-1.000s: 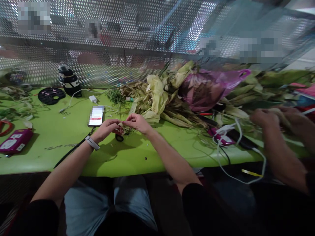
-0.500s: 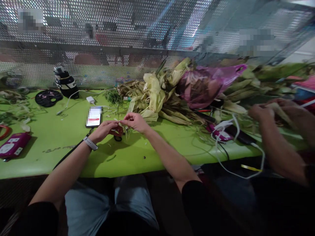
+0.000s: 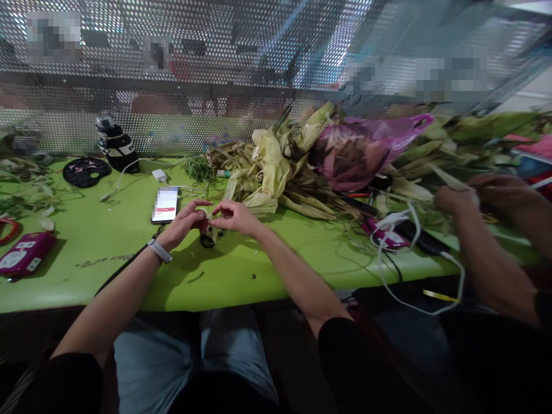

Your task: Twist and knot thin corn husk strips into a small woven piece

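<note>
Over the green table (image 3: 116, 241), my two hands meet around a small, thin, pale piece of corn husk (image 3: 209, 223). My left hand (image 3: 183, 225) closes on its left side, the index finger raised. From the right, my right hand (image 3: 236, 218) has its thumb and index fingertip at the same piece, bent in a loose pinch. The fingers partly hide the husk piece. Just beneath it lies a black ring-shaped item (image 3: 207, 240). A heap of corn husks (image 3: 271, 167) is piled just beyond my right hand.
A phone (image 3: 164, 205) lies by my left hand, near a white charger (image 3: 158, 175) and black bottle (image 3: 116, 146). Purple devices (image 3: 26, 253) sit left and right. A purple bag (image 3: 351, 152) rests on husks. A co-worker's hands (image 3: 459, 201) work at right, beside white cables (image 3: 418, 230).
My fingers have spread a little and shifted around the small husk piece, which hangs slightly differently. The co-worker's hands moved, with a pale husk strip now pointing up to the left.
</note>
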Tool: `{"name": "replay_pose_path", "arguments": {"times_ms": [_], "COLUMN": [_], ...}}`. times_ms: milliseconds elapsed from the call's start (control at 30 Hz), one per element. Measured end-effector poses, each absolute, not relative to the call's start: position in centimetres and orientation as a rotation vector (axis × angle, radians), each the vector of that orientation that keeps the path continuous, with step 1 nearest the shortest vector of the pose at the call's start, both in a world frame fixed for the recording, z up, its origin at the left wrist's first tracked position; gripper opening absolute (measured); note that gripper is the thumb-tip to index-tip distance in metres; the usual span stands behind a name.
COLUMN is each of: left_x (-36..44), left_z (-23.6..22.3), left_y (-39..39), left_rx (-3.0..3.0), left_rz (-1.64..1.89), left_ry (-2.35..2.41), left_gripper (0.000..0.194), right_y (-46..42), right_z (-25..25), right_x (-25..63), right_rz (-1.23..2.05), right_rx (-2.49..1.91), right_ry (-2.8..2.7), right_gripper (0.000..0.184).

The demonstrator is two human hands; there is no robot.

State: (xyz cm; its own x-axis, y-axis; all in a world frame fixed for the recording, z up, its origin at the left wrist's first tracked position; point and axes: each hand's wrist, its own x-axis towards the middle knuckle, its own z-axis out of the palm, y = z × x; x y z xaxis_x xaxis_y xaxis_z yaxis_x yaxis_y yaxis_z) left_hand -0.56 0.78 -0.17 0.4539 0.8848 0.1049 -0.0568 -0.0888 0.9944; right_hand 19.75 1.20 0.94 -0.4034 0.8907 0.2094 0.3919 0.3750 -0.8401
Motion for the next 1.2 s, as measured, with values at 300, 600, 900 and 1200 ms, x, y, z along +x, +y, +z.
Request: {"name": "replay_pose_path", "arguments": {"times_ms": [300, 600, 900, 1200], "left_x": [-0.4, -0.4, -1.0, -3.6], "left_z": [-0.5, 0.0, 0.3, 1.3], "left_y": [0.7, 0.4, 1.1, 3.3], "left_rx": [1.413, 1.499, 1.382, 1.378], "left_rz": [0.945, 0.921, 1.059, 1.223], "left_ry": [0.753, 0.775, 0.742, 0.877], "left_gripper": [0.039, 0.056, 0.057, 0.032], "right_y": [1.0, 0.8, 1.0, 2.0], "right_z": [0.7, 1.0, 1.6, 1.8], "right_x": [19.2, 19.0, 19.8, 20.9], "right_rz": [0.826, 1.257, 1.172, 1.147], "right_rx": [-1.033, -0.939, -0.962, -0.954], "right_ry": [-1.945, -1.824, -1.755, -1.647], "right_gripper": [0.032, 0.042, 0.036, 0.038]}}
